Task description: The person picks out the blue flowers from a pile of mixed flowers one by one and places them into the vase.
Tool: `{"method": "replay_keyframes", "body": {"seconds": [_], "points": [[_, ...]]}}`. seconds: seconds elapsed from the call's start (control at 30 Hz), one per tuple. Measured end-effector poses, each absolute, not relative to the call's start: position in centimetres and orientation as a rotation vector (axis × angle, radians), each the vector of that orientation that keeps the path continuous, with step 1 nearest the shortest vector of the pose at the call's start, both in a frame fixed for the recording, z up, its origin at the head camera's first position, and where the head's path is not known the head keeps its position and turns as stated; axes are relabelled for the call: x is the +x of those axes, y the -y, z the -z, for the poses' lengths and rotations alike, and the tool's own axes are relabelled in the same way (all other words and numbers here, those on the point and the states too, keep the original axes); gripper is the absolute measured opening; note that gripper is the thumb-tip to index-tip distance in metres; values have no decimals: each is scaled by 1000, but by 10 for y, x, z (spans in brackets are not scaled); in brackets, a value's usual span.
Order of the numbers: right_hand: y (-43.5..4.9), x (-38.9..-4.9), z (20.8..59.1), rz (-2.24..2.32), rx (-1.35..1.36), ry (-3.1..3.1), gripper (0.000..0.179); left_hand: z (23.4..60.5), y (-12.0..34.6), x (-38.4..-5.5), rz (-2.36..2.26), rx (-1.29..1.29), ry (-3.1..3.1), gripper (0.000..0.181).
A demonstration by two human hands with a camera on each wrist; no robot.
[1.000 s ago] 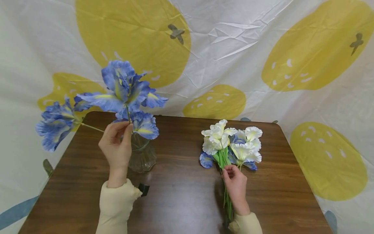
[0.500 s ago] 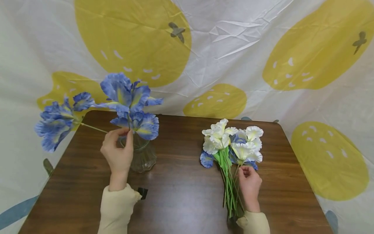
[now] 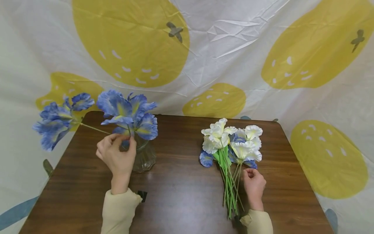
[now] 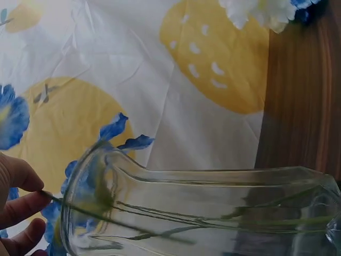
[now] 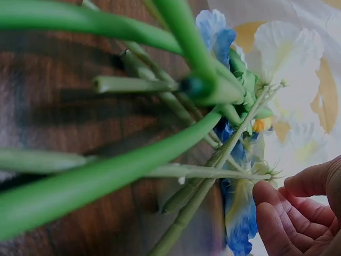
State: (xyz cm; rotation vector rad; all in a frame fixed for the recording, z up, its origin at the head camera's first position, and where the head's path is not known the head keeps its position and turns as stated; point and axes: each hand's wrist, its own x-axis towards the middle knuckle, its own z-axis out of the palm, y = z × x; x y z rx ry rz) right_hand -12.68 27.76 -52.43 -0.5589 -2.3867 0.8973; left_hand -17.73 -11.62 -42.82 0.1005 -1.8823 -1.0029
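My left hand [image 3: 117,156] pinches the thin stem [image 4: 82,212] of a blue iris [image 3: 117,105] between thumb and fingertips. In the left wrist view that stem passes through the mouth of a clear glass vase [image 4: 160,175], which has other stems inside. Another blue iris [image 3: 55,122] leans out to the left, and a further blue bloom [image 3: 148,126] stands over the vase's right side. My right hand [image 3: 255,185], fingers loosely bent, is beside the stems of a white iris [image 3: 245,150]. In the right wrist view its fingertips are close under the bloom, with nothing visible between them.
White blooms [image 3: 217,135] with green stems [image 3: 229,188] lie on the right of the brown wooden table [image 3: 181,195], blue petals [image 3: 206,159] showing beneath. A black patch [image 3: 142,196] is near the left sleeve. A lemon-print curtain [image 3: 228,55] hangs behind the table.
My left hand has lowered the blue iris, its stem going toward the vase. My right hand has moved right, from the green stems past the white iris stems to just beside them.
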Motion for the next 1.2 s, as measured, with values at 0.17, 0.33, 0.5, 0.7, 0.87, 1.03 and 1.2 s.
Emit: {"method": "replay_keyframes", "body": {"seconds": [0.17,0.33,0.5,0.7,0.87,1.03,1.2], "points": [[-280,-126,525,-929,-583,2403,7,435,117,-176,977,113,1911,19],[-281,-126,524,-949,-602,2412,7,443,116,-173,968,155,1964,34],[-283,-128,526,-969,-612,2438,10,449,114,-168,967,145,1977,39],[-285,-138,529,-1025,-606,2443,13,450,116,-164,948,112,1961,41],[-286,-144,530,-1100,-606,2453,16,451,117,-160,1007,82,1951,42],[-286,-146,530,-1125,-635,2470,17,454,117,-157,1112,23,1875,44],[-287,-148,532,-1183,-657,2478,20,459,116,-153,1260,-15,1759,45]]}}
